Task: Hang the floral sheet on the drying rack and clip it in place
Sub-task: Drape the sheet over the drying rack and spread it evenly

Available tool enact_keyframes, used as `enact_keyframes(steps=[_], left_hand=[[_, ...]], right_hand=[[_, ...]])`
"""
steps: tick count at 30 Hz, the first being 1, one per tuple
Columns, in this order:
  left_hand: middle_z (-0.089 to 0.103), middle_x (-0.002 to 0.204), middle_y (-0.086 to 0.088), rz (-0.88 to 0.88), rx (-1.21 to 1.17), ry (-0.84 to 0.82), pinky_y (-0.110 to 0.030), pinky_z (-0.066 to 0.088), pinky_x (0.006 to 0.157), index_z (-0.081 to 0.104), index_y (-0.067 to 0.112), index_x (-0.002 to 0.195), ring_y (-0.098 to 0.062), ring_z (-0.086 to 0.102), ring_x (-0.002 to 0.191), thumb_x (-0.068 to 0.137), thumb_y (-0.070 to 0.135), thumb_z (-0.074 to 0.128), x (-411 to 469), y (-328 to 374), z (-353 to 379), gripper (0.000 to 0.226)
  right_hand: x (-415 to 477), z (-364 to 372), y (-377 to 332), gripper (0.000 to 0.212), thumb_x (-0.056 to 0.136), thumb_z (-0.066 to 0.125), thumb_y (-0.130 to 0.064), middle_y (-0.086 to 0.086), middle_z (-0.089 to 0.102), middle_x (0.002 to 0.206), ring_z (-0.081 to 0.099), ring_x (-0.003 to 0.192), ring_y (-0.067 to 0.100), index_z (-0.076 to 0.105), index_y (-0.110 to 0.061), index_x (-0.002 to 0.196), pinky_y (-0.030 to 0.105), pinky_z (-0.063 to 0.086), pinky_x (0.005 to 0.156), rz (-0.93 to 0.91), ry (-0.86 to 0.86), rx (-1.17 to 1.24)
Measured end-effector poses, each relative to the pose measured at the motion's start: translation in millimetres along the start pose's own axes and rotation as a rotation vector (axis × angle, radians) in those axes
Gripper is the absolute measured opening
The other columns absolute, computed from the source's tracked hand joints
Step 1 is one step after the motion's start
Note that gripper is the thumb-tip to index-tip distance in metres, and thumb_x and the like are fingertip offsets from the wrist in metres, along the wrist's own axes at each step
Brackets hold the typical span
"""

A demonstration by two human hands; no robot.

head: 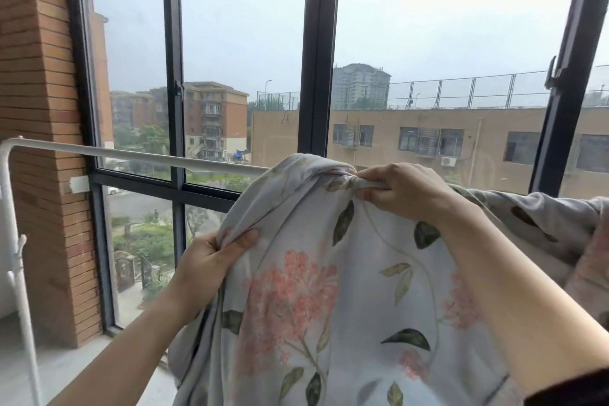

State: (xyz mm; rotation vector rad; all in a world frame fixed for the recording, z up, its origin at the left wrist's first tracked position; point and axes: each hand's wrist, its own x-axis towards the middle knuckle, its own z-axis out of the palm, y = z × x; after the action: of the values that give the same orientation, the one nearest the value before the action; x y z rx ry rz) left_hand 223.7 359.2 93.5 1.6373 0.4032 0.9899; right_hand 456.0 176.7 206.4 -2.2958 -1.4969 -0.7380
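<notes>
Fingers (372,175) of the right hand (402,189) are curled tight over a gathered bunch of the sheet (329,290) at the top rail (131,153) of the drying rack (16,257). A pale strip is seen beneath them; rail or clip cannot be told. The left hand (211,260) is held lower, thumb and fingers closed in a pinch on a folded edge of the sheet.

The sheet is draped over the right part of the rail, bunched, and hangs toward the viewer. The left part of the rail is bare.

The cloth is judged light, soft and limp, and likely to slide along the smooth rail once released. It is best taken at the hem, not mid-panel, and spread leftward.
</notes>
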Motion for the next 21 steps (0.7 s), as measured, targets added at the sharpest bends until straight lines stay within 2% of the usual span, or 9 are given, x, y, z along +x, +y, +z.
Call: enact_keyframes(steps=[3, 5, 7, 9, 11, 13, 17, 19, 21], left_hand=[[0.073, 0.086, -0.019, 0.072, -0.028, -0.005, -0.047, 0.053, 0.074, 0.075, 0.019, 0.085, -0.031, 0.07, 0.076, 0.058, 0.065, 0.078, 5, 9, -6, 0.054], [0.073, 0.08, -0.011, 0.116, -0.035, -0.031, -0.039, 0.051, 0.068, 0.075, 0.02, 0.083, -0.024, 0.067, 0.071, 0.065, 0.06, 0.077, 12, 21, -12, 0.044], [0.071, 0.078, -0.009, 0.158, 0.0, -0.026, -0.035, 0.049, 0.067, 0.074, 0.018, 0.083, -0.02, 0.065, 0.071, 0.074, 0.048, 0.074, 20, 32, -16, 0.032], [0.07, 0.076, -0.007, 0.182, 0.042, 0.012, -0.031, 0.049, 0.064, 0.072, 0.011, 0.084, -0.014, 0.064, 0.068, 0.078, 0.041, 0.073, 34, 42, -21, 0.031], [0.069, 0.076, -0.007, 0.197, 0.069, 0.047, -0.028, 0.05, 0.062, 0.07, 0.001, 0.088, -0.012, 0.063, 0.066, 0.082, 0.031, 0.072, 53, 51, -27, 0.031], [0.066, 0.077, -0.014, 0.233, 0.126, 0.053, -0.035, 0.051, 0.065, 0.066, -0.005, 0.087, -0.019, 0.06, 0.069, 0.078, 0.028, 0.074, 76, 63, -32, 0.036], [0.066, 0.071, -0.017, 0.329, 0.297, 0.131, -0.042, 0.049, 0.062, 0.066, 0.004, 0.071, -0.025, 0.057, 0.068, 0.07, 0.031, 0.063, 121, 90, -28, 0.027], [0.054, 0.061, -0.008, 0.435, 0.446, 0.202, -0.035, 0.038, 0.055, 0.057, 0.009, 0.061, -0.023, 0.049, 0.063, 0.078, 0.025, 0.066, 140, 102, -19, 0.025], [0.049, 0.059, -0.003, 0.535, 0.596, 0.256, -0.033, 0.031, 0.052, 0.053, 0.011, 0.063, -0.025, 0.047, 0.062, 0.084, 0.02, 0.062, 154, 106, -7, 0.025]], right_hand=[[-2, 0, -5, 0.042, 0.083, 0.043, -0.075, -0.013, 0.071, 0.104, 0.064, 0.099, 0.019, 0.065, -0.051, 0.109, 0.028, 0.04, 0.071, 0.058, 0.011, 0.02], [-2, 2, -10, 0.057, 0.077, 0.029, -0.085, -0.011, 0.07, 0.077, 0.064, 0.078, 0.018, 0.068, -0.045, 0.084, 0.029, 0.041, 0.062, 0.144, 0.027, 0.014], [0, 3, -14, 0.075, 0.077, 0.019, -0.087, -0.004, 0.064, 0.06, 0.059, 0.062, 0.016, 0.061, -0.026, 0.067, 0.028, 0.038, 0.055, 0.225, 0.066, 0.008], [-1, 3, -16, 0.078, 0.078, 0.019, -0.086, -0.002, 0.062, 0.056, 0.057, 0.058, 0.016, 0.059, -0.021, 0.063, 0.028, 0.041, 0.056, 0.257, 0.095, 0.005], [-3, 3, -16, 0.069, 0.079, 0.024, -0.084, -0.004, 0.062, 0.056, 0.058, 0.06, 0.016, 0.06, -0.031, 0.057, 0.031, 0.047, 0.061, 0.257, 0.102, 0.014], [-5, 1, -15, 0.066, 0.079, 0.026, -0.084, -0.006, 0.062, 0.056, 0.058, 0.062, 0.016, 0.061, -0.034, 0.055, 0.03, 0.048, 0.061, 0.264, 0.091, 0.022], [-6, -1, -13, 0.068, 0.076, 0.025, -0.085, -0.008, 0.064, 0.063, 0.059, 0.068, 0.015, 0.072, -0.036, 0.074, 0.03, 0.046, 0.062, 0.268, 0.075, 0.013], [-3, 0, -15, 0.066, 0.08, 0.031, -0.082, -0.006, 0.064, 0.063, 0.059, 0.067, 0.017, 0.072, -0.031, 0.072, 0.031, 0.048, 0.063, 0.264, 0.079, 0.011], [0, 1, -17, 0.067, 0.083, 0.035, -0.078, -0.002, 0.063, 0.059, 0.059, 0.063, 0.018, 0.072, -0.024, 0.068, 0.03, 0.049, 0.06, 0.274, 0.088, -0.004]])
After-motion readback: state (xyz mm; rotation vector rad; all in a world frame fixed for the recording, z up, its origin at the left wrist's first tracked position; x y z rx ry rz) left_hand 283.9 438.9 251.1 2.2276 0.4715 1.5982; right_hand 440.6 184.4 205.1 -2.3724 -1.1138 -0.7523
